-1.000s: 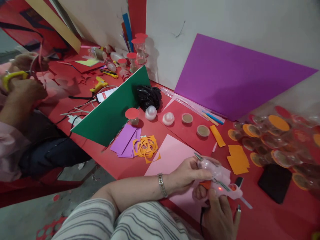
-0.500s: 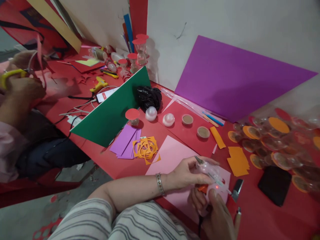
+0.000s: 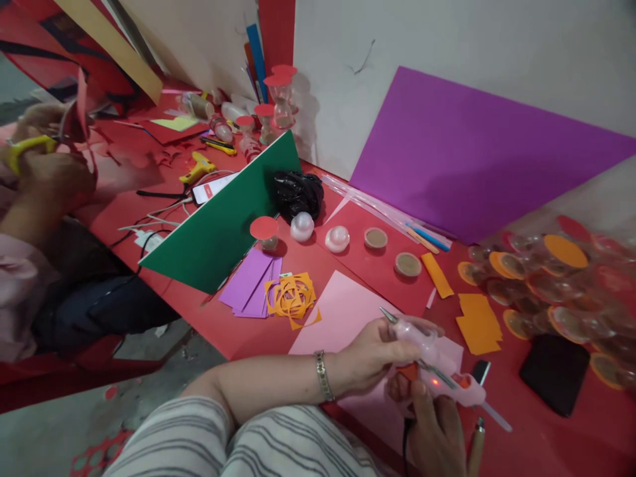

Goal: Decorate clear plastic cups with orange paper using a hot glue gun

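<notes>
My right hand (image 3: 437, 430) grips the handle of a pink hot glue gun (image 3: 437, 364) whose small red light is on and whose metal nozzle points up-left. My left hand (image 3: 375, 351) closes around the gun's front barrel, a metal bracelet (image 3: 322, 375) on its wrist. Both hands hover over a pink paper sheet (image 3: 342, 311) lying on the red table (image 3: 223, 324). A clear glue stick pokes out of the gun's back end.
An orange paper cut-out (image 3: 292, 296) and purple paper strips (image 3: 248, 281) lie left of the pink sheet, beside a leaning green board (image 3: 223, 225). Orange paper pieces (image 3: 477, 321), a black pouch (image 3: 554, 372) and many lidded clear cups (image 3: 551, 291) fill the right. Another person's hands (image 3: 47, 165) hold yellow scissors far left.
The glue gun has tilted and shifted slightly right, its back end sticking out further past my right hand. The other person's hands kept moving red paper at far left.
</notes>
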